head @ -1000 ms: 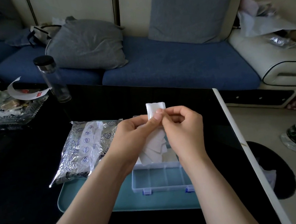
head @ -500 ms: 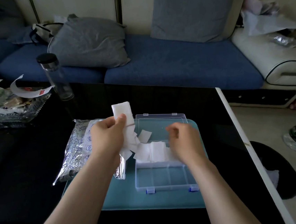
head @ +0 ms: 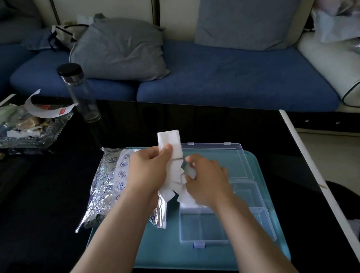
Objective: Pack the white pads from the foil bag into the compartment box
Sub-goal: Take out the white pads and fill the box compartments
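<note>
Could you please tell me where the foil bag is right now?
In the head view, the foil bag lies left of the compartment box, partly on the teal tray, beneath the left hand.

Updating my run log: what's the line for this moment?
left hand grips pad stack | right hand pinches pad | compartment box open on tray

Crinkled shiny foil bag [head: 108, 187]; clear plastic box [head: 225, 224].

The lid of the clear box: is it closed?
No, the lid lies folded back flat on the teal tray, behind the open box.
</note>
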`<state>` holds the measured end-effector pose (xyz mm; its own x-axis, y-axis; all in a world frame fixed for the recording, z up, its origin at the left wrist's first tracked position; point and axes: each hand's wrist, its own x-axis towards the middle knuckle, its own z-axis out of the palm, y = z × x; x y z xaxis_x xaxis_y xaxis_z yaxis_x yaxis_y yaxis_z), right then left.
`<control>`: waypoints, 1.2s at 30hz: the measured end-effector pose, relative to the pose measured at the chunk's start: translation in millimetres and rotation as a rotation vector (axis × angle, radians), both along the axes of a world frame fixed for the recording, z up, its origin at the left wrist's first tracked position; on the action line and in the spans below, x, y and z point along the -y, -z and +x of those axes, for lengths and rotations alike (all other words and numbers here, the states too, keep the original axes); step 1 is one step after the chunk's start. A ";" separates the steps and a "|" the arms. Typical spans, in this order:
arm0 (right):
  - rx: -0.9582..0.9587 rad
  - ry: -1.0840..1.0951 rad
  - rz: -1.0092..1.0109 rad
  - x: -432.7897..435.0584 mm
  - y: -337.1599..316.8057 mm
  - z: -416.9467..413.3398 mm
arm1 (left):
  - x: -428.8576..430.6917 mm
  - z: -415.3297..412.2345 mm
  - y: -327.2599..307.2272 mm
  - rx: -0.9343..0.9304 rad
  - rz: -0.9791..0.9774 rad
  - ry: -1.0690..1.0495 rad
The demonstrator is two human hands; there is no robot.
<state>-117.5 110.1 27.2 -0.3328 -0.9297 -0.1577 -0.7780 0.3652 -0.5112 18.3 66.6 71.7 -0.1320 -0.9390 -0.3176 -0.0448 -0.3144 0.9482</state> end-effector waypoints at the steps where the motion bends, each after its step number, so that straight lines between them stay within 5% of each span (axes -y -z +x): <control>1: -0.001 0.018 -0.009 0.8 0.1 0.7 | 0.5 0.2 0.1 0.004 0.001 -0.001; 18: -0.087 -0.059 -0.051 -1.7 -2.3 1.1 | 0.3 8.7 -0.2 0.101 -0.076 -0.009; 25: 0.013 0.150 -0.604 -5.7 -21.6 -18.7 | -0.2 2.5 1.4 0.133 -0.122 0.032; 32: 0.394 0.093 -0.675 -27.5 -56.1 -25.7 | -11.2 -11.5 -4.4 0.124 -0.181 0.266; 36: 0.406 0.182 -0.727 -31.6 -52.5 -35.1 | -20.2 -21.4 -10.5 0.082 -0.182 0.398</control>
<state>-152.6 141.8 79.7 -0.5339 -0.7834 0.3181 -0.4447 -0.0598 -0.8937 -3.1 86.8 82.2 -0.4757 -0.8618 -0.1759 -0.2059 -0.0853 0.9748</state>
